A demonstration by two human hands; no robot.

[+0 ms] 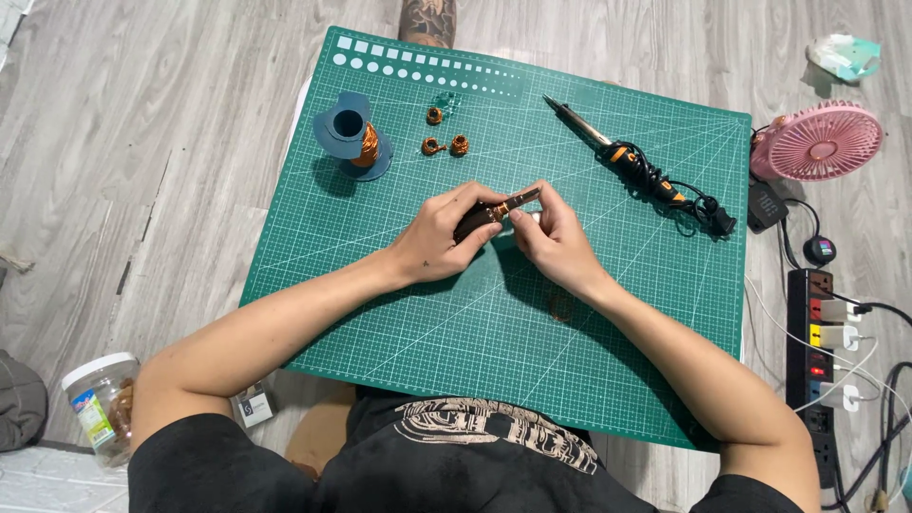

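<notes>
Over the middle of a green cutting mat (399, 313), my left hand (442, 237) grips a dark rod-shaped tool (480, 218) that has copper wire at its tip (503, 206). My right hand (551, 237) pinches the tool's front end, right where the wire sits. A blue spool of copper wire (353, 138) lies at the mat's upper left. Three small copper wire coils (445, 136) rest on the mat beside the spool.
A soldering iron (627, 160) with its black cord lies on the mat's upper right. Off the mat to the right are a pink fan (822, 141) and a power strip (822, 351) with plugs. A clear plastic jar (100, 404) stands on the floor at lower left.
</notes>
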